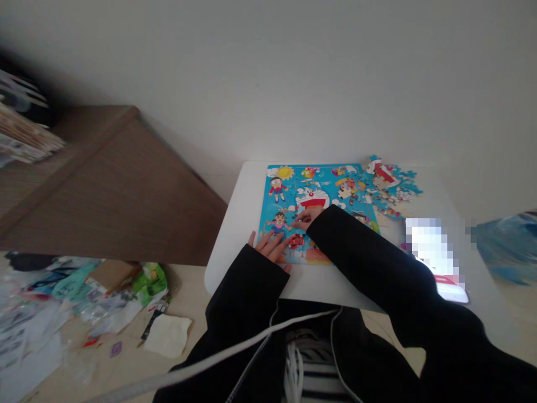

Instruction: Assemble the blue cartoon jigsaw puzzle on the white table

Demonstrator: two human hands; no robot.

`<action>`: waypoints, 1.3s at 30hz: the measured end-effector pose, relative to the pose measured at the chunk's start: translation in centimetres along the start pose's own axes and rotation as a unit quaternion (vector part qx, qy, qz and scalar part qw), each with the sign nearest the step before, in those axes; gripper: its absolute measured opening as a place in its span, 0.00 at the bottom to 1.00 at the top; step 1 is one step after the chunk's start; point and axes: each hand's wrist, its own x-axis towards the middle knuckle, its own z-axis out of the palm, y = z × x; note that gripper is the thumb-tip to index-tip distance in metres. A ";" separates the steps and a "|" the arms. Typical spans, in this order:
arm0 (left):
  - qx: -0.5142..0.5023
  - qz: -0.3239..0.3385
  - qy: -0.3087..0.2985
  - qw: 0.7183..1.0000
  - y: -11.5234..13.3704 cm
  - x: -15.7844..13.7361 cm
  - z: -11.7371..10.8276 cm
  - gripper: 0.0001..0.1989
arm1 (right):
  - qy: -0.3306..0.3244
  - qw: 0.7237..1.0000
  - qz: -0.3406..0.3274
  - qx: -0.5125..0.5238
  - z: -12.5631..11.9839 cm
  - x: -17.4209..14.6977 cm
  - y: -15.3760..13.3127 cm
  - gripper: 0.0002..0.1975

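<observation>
1. A square, blue cardboard jigsaw puzzle with bright cartoon figures (312, 196) is lying flat on a white, round-cornered tabletop (230, 218), with a large white-and-red character showing at its middle.
2. The left hand (271, 245), reaching out of a loose black fabric sleeve (251, 280), is resting at the puzzle's near left corner; its fingers are spreading loosely, and its grip is looking released.
3. The right hand (309, 217), coming from a matching sleeve, is bending its fingers down over the puzzle, just right of a small pink-topped figure (277, 221); whether the fingertips are pinching a piece, I cannot tell.
4. Loose, irregular, multicoloured jigsaw pieces (388, 182) are lying in a heap beside the puzzle's far right corner, some of them overlapping.
5. A flat device with a glowing screen (452, 292), partly pixelated, is lying to the right of the puzzle.
6. Well left of the puzzle, a brown wood-grained cabinet (126, 190) is standing against the pale wall (268, 84); below it, a crumpled green plastic bag (151, 284) is lying near a brown cardboard box (111, 274).
</observation>
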 end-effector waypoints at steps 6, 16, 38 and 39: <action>-0.011 -0.025 -0.024 0.999 0.1 0.7 0.1 0.24 | 0.042 0.997 -0.042 -0.042 -0.5 -1.1 -0.8 0.12; -0.015 -0.016 -0.028 0.999 -0.2 1.1 0.8 0.25 | 0.093 0.991 -0.075 -0.065 -0.1 -0.3 0.1 0.17; -0.001 -0.016 -0.027 1.000 -0.1 1.2 1.0 0.24 | 0.028 0.974 0.001 0.224 0.2 2.3 -0.2 0.10; -0.002 -0.016 -0.027 1.000 -0.1 1.2 1.0 0.24 | 0.031 0.975 -0.003 0.219 0.2 2.2 -0.3 0.10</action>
